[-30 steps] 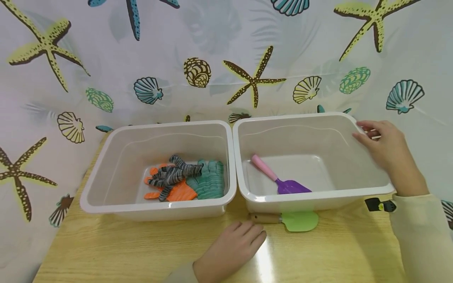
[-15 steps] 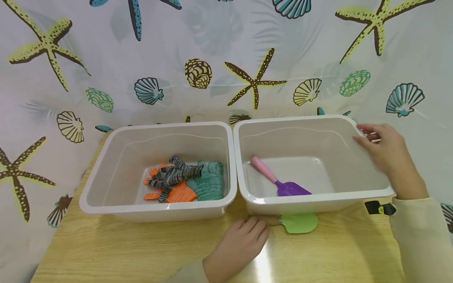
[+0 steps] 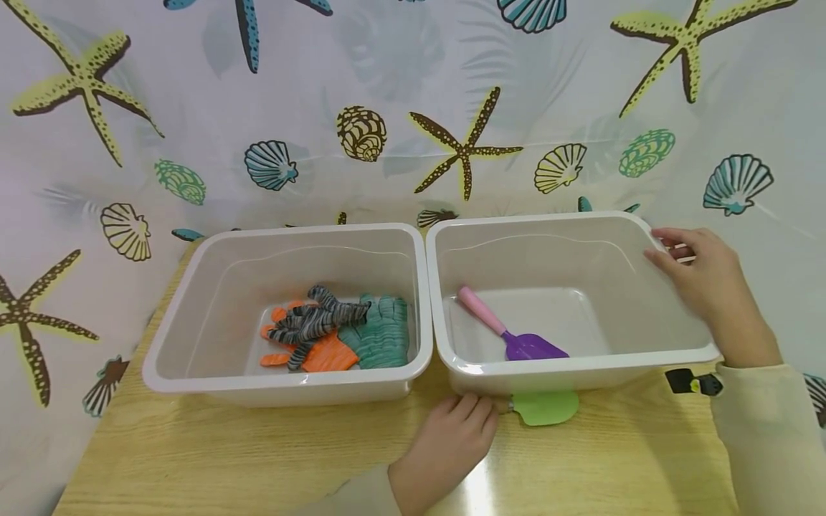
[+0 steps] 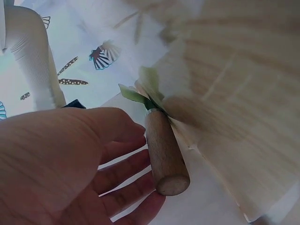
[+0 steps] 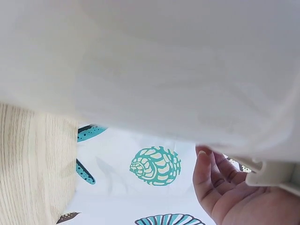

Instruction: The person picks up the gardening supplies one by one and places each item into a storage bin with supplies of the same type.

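A green-bladed spatula (image 3: 546,407) with a wooden handle (image 4: 166,154) lies on the table before the right tub (image 3: 581,362). My left hand (image 3: 447,446) is over the handle. In the left wrist view its fingers reach out spread at the handle, the thumb beside the neck; some fingertips are hidden behind the wood. My right hand (image 3: 703,276) holds the right tub's rim at the far right corner. Right wrist view: the tub's pale wall (image 5: 140,61) fills the top, the fingers (image 5: 204,173) partly behind it. A purple scoop (image 3: 532,347) with pink handle lies inside that tub.
The left tub (image 3: 284,383) stands close beside the right one. In it lie a grey-black striped glove (image 3: 316,321), an orange glove (image 3: 330,352) and a green glove (image 3: 382,337). A shell-and-starfish-printed cloth (image 3: 400,64) hangs behind the wooden table (image 3: 258,451).
My left hand has moved right and slightly forward, from beside the spatula's handle to over it, covering most of it. The right hand stays at the tub's rim.
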The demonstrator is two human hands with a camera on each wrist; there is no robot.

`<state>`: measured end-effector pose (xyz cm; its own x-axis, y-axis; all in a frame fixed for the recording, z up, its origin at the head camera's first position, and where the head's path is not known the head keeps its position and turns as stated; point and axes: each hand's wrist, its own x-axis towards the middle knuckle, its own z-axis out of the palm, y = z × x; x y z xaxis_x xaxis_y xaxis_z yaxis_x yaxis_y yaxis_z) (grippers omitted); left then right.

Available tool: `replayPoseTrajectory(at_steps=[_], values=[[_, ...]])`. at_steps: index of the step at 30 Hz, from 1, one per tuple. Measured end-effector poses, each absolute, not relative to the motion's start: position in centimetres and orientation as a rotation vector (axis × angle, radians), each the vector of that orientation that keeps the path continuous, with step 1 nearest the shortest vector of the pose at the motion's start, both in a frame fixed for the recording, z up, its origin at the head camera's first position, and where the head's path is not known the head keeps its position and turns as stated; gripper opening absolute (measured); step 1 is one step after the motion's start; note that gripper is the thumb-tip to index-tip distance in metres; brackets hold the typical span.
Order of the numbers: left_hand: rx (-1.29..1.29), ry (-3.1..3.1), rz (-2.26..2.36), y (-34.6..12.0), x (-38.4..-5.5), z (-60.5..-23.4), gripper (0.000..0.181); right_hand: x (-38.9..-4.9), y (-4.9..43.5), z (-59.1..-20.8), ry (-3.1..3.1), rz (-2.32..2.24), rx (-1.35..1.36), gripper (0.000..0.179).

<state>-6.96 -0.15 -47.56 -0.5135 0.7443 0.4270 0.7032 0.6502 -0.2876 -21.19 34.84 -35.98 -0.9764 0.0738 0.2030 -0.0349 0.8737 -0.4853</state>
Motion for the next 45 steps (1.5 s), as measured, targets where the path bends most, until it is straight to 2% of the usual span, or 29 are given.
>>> replayPoseTrajectory(at_steps=[9, 20, 36, 45], values=[[-1.113, -2.374, 0.132, 0.12, -7.00, -47.93, 0.035, -21.20, 34.80, -36.06, -2.821, 0.747, -0.012, 0.048], [-1.128, -2.348, 0.089, 0.13, -7.13, -47.41, 0.026, -21.22, 34.77, -35.80, -2.835, 0.738, -0.027, 0.050], [-1.197, -2.395, 0.148, 0.17, -6.96, -47.61, 0.033, -21.30, 34.91, -35.89, -2.853, 0.759, -0.058, 0.053], [-1.288, -2.463, 0.196, 0.03, -6.73, -47.64, 0.024, -21.30, 34.93, -35.94, -2.858, 0.762, -0.076, 0.054]])
